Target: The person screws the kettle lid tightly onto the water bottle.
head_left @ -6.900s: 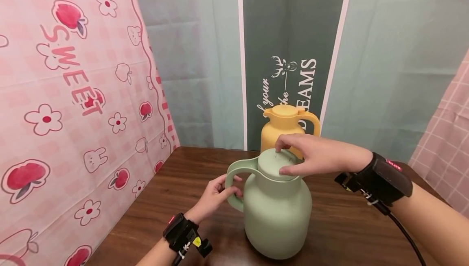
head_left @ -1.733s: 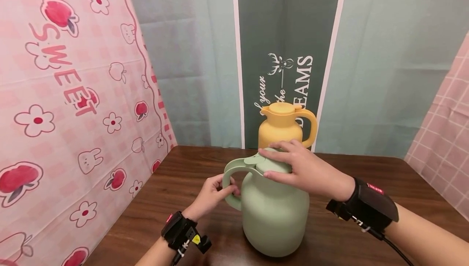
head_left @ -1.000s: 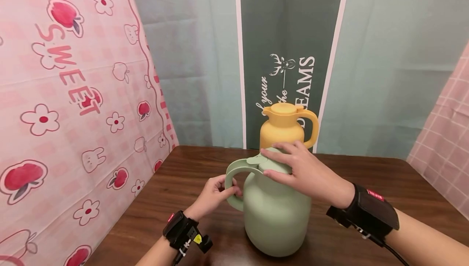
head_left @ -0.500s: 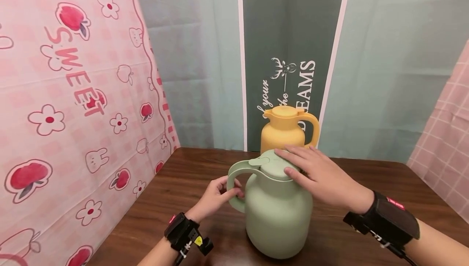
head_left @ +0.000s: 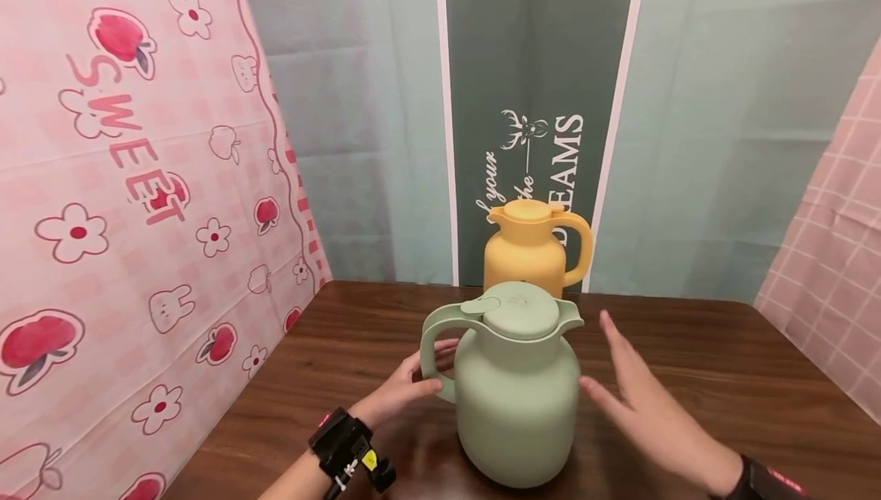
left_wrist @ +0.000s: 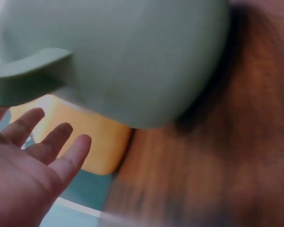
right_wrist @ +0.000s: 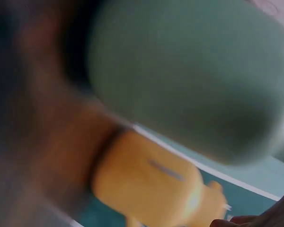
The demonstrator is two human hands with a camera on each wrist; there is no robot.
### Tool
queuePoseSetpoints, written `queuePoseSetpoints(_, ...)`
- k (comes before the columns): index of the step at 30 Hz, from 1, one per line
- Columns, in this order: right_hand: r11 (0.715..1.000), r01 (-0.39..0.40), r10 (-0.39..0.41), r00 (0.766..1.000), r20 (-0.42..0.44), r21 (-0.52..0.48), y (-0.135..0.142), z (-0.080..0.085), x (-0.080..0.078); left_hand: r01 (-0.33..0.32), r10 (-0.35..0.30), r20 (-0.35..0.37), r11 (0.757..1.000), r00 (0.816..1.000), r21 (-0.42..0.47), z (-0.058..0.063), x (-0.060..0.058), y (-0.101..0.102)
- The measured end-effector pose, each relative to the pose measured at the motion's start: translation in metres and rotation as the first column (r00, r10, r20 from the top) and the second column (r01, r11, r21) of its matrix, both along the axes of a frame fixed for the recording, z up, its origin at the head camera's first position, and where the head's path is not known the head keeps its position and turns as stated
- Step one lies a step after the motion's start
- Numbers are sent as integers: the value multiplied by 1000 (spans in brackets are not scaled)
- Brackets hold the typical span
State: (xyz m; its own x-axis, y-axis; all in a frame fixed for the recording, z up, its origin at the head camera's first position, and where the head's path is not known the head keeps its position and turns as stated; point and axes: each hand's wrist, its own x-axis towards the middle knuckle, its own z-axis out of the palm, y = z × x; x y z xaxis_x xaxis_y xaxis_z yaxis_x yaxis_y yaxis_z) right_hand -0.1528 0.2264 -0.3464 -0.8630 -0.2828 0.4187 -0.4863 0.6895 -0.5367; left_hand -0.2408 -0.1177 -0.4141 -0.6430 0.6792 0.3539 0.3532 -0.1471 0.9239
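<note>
A pale green thermos jug (head_left: 516, 408) stands upright on the table, its lid (head_left: 521, 312) seated on top. The handle (head_left: 428, 347) points left and the spout (head_left: 570, 318) right. Beside the handle is my left hand (head_left: 406, 391), its fingers loosened; the left wrist view shows them spread below the green handle (left_wrist: 28, 78). On the jug's other side my right hand (head_left: 650, 412) is held with straight fingers, thumb tip right at the body's edge. Most of that hand falls outside the right wrist view, which is blurred.
Behind the green jug stands a smaller yellow thermos jug (head_left: 525, 255), its lower part partly hidden. The dark wooden table (head_left: 688, 355) reaches back to a grey-green curtain (head_left: 372, 141). Pink patterned cloth (head_left: 138, 271) hangs at left, pink checked cloth (head_left: 833, 255) at right.
Earlier my right hand lay on the green jug's lid; it has moved off to the right and down, baring lid and spout. The lid's tab now points toward the handle. My left fingers have loosened from the handle.
</note>
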Motion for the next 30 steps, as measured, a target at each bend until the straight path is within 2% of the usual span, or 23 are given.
queuePoseSetpoints(2, 999, 9, -6, 997, 75, -44, -4, -15, 5, 17, -17, 33, 1000, 999, -8, -5, 1, 2)
queuePoseSetpoints(6, 994, 29, -8, 981, 196, -105, -15, -42, 13, 2, 1, 79, 999, 997, -47, -11, 3, 7)
queuePoseSetpoints(11, 982, 25, 31, 957, 289, -186, -29, -63, 18, -13, 22, 115, 997, 993, -80, -14, 4, 11)
queuePoseSetpoints(15, 967, 33, 53, 943, 328, -252, -35, -70, 19, 5, 5, 141, 998, 990, -70, -16, 5, 13)
queuePoseSetpoints(21, 968, 42, 35, 954, 297, -248, -39, -72, 19, 31, -25, 163, 999, 986, -30, -20, 5, 14)
queuePoseSetpoints(30, 962, 46, 40, 952, 305, -268, -41, -72, 18, 12, -6, 186, 999, 983, -30, -20, 6, 15)
